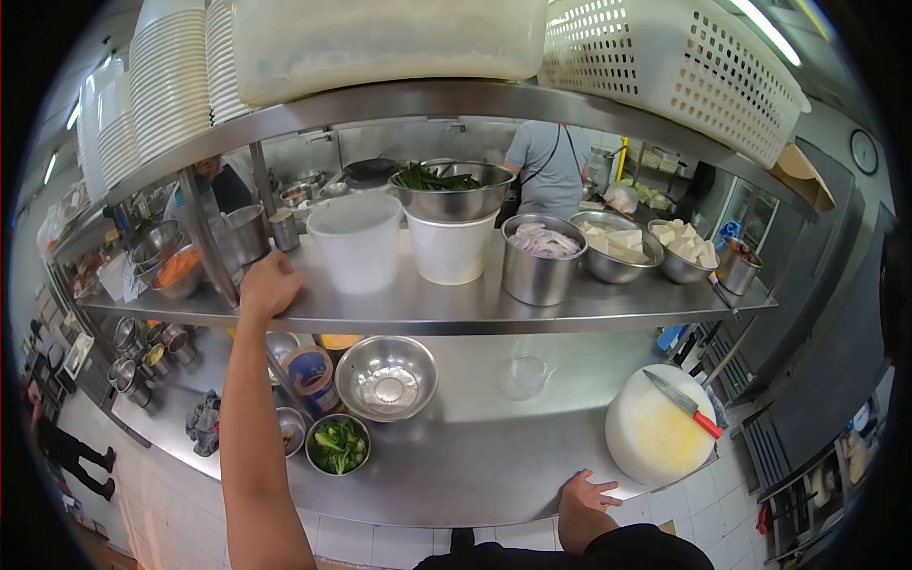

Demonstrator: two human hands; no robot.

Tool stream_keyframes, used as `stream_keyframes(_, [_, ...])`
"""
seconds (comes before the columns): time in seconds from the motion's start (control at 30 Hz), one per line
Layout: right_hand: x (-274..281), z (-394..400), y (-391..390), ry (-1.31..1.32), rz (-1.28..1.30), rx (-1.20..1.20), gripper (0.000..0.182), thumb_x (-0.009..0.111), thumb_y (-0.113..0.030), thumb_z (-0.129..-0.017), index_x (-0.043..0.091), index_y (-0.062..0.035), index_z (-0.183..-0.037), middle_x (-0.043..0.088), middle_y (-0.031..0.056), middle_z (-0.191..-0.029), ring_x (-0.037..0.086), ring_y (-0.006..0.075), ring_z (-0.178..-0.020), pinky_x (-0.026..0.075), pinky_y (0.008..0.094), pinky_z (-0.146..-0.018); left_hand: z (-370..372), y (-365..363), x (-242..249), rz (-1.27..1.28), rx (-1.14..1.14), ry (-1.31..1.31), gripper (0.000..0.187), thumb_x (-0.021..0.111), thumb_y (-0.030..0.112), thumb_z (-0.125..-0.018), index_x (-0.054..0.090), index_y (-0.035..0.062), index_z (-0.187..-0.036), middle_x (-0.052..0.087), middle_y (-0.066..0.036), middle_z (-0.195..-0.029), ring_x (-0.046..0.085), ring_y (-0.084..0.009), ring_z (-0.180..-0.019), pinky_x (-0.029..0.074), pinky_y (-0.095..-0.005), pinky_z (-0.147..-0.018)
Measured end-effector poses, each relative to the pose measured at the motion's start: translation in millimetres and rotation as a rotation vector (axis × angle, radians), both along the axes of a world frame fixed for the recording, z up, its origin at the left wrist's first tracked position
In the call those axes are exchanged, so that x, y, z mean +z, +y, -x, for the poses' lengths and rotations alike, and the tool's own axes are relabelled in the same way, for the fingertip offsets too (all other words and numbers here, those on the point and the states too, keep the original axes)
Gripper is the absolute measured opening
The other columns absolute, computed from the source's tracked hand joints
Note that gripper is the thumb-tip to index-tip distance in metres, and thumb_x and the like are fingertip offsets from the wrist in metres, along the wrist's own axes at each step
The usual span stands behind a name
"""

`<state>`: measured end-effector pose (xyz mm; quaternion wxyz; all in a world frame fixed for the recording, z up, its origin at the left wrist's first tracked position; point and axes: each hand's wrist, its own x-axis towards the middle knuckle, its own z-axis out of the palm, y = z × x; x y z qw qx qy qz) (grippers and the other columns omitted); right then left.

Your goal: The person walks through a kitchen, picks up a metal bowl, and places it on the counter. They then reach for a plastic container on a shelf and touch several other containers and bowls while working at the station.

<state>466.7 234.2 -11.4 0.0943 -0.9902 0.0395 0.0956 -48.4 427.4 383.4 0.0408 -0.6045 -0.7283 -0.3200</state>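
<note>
My left hand [271, 285] is raised to the steel middle shelf [408, 312], between a post and a lidded white tub [355, 242]. Its fingers curl, and their tips are too hidden to show any grip. On the steel counter [475, 475], near the front edge, my right hand [587, 494] rests with fingers spread and nothing in it. To its right stands a round white cutting board [655, 432] with a red-handled knife [682, 401] lying on top. A bowl of green vegetables [338, 445] and an empty steel bowl [387, 378] sit between my arms.
Along the shelf stand a pot of sliced onions [541, 261], bowls of white chunks [613, 247] and a bowl of greens [451, 190]. A clear cup [528, 375] is on the counter. Beyond the shelf, a person in grey [551, 166] faces away.
</note>
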Motion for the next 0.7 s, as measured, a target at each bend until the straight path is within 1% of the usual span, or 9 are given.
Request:
stream_keyframes(0.23, [-3, -2, 0, 0.0, -0.005, 0.002, 0.088, 0.047, -0.059, -0.09, 0.016, -0.0167, -0.161, 0.005, 0.0334, -0.162, 0.056, 0.0413, -0.113, 0.05, 0.0501, -0.091, 1, 1, -1, -0.014, 0.0, 0.001, 0.038, 0.066, 0.036, -0.072, 0.068, 0.006, -0.095, 0.072, -0.02, -0.098, 0.067, -0.0383, -0.099, 0.051, -0.0438, -0.087])
stream_keyframes(0.57, [2, 1, -2, -0.002, -0.016, 0.007, 0.089, 0.047, -0.059, -0.09, 0.015, -0.0161, -0.161, 0.004, 0.0337, -0.162, 0.056, 0.0422, -0.114, 0.051, 0.0513, -0.091, -1, -1, 0, -0.006, -0.006, 0.003, 0.039, 0.066, 0.036, -0.072, 0.068, 0.0058, -0.097, 0.072, -0.021, -0.099, 0.066, -0.0385, -0.1, 0.05, -0.0439, -0.087])
stream_keyframes(0.7, [-17, -9, -2, -0.001, 0.001, 0.029, 0.089, 0.047, -0.059, -0.09, 0.015, -0.016, -0.161, 0.004, 0.0337, -0.162, 0.056, 0.0425, -0.114, 0.051, 0.0514, -0.091, 1, 0, 0, -0.007, -0.008, -0.002, 0.039, 0.066, 0.036, -0.072, 0.068, 0.0057, -0.097, 0.072, -0.021, -0.1, 0.067, -0.0386, -0.1, 0.05, -0.0442, -0.088])
